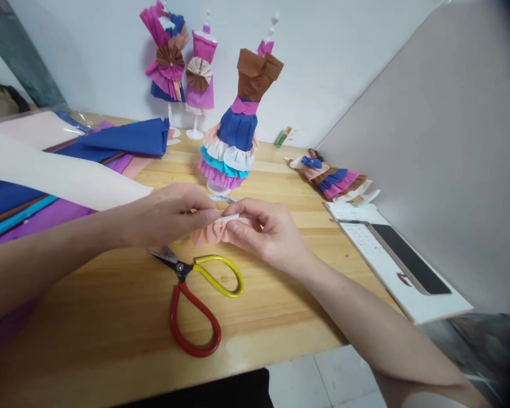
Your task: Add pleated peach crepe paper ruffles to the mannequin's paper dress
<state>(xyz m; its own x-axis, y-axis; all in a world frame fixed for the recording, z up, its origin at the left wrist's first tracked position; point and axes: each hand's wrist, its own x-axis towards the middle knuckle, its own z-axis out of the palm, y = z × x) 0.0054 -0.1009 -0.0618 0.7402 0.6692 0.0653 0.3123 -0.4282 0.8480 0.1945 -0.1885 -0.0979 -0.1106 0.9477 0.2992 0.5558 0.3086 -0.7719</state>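
Observation:
Between my two hands is a gathered strip of peach crepe paper (212,233) with a narrow white band along its upper edge. My left hand (176,214) pinches the strip's left end, its fingertips partly hidden behind the thumb. At the other end, my right hand (266,229) grips the white band between thumb and index finger. Just below lies a pair of scissors (181,267), blades spread, with one yellow and one red handle. Behind the hands stands a mini dress form (238,124) in a brown, blue and ruffled paper dress. A roll of tape, partly hidden, shows at its base.
Folded coloured paper sheets (123,139) pile up at the left. Two more dressed forms (200,73) stand against the wall. A dressed form (331,175) lies at right, near a white board (365,243). A small green tube (284,136) rests by the wall.

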